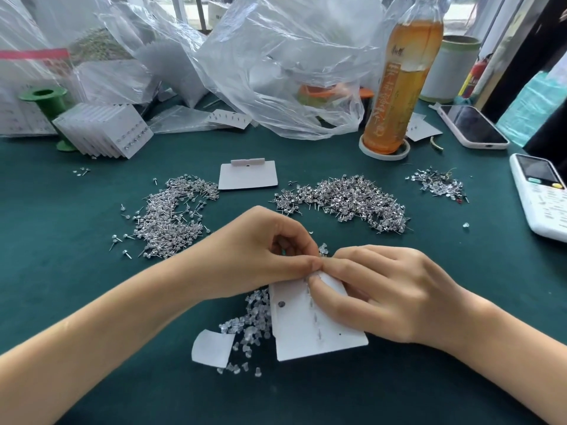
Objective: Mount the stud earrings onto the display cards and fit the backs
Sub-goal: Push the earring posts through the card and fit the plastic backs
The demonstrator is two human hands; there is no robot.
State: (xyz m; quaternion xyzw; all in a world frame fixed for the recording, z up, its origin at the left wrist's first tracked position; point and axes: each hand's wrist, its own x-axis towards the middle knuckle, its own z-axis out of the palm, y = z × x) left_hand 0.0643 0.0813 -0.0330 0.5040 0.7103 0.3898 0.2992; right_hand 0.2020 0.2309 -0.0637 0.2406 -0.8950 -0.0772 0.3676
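Observation:
A white display card (310, 329) stands tilted over the green table, back side up, with several stud posts poking through in a row. My right hand (377, 289) grips its top edge between thumb and fingers. My left hand (270, 253) pinches something tiny at the card's top corner, thumb tip against the right hand's fingers; what it holds is hidden. Clear plastic backs (245, 326) lie heaped left of the card. Two piles of stud earrings (171, 216) (346, 200) spread across the table's middle. An empty card (248, 174) lies between them.
A stack of filled cards (104, 130) leans on a green spool (46, 102) at back left. Crumpled plastic bags (270, 62), an orange drink bottle (399, 84), a phone (472, 125), a white handset (543, 194) and a paper scrap (211, 348) surround the work area.

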